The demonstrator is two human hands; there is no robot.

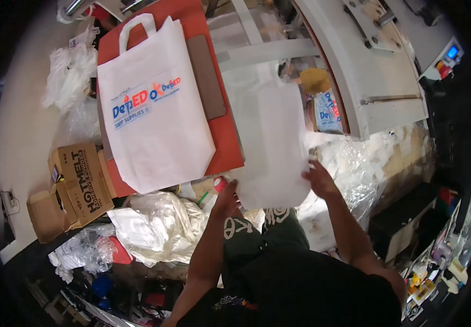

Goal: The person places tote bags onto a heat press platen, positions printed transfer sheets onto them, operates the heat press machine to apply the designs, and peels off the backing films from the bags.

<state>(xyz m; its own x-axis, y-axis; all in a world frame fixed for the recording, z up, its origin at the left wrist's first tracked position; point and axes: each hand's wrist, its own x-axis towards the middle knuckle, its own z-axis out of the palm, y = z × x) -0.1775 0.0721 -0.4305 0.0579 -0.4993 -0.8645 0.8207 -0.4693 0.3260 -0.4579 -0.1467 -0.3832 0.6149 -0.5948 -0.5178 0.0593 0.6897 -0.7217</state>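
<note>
A plain white sheet or flat bag (272, 143) stretches away in front of me, its far part lying by a pale frame. At its near left corner, my left hand (228, 200) pinches the edge, fingers partly hidden. My right hand (320, 180) grips the near right edge between thumb and fingers. Just left of it, a white fabric tote bag (157, 118) with blue and red print lies flat on a red board (228, 139). The tote's loop handle points to the far side. A brown flat pad (206, 77) shows along the tote's right edge.
An open cardboard box (80, 180) stands at left. Crumpled plastic sheeting (157, 225) lies below the board, with more clear film (350, 163) on the right. A pale machine table (395, 94) borders the far right. Printed packs (327, 112) sit beneath the frame (268, 55).
</note>
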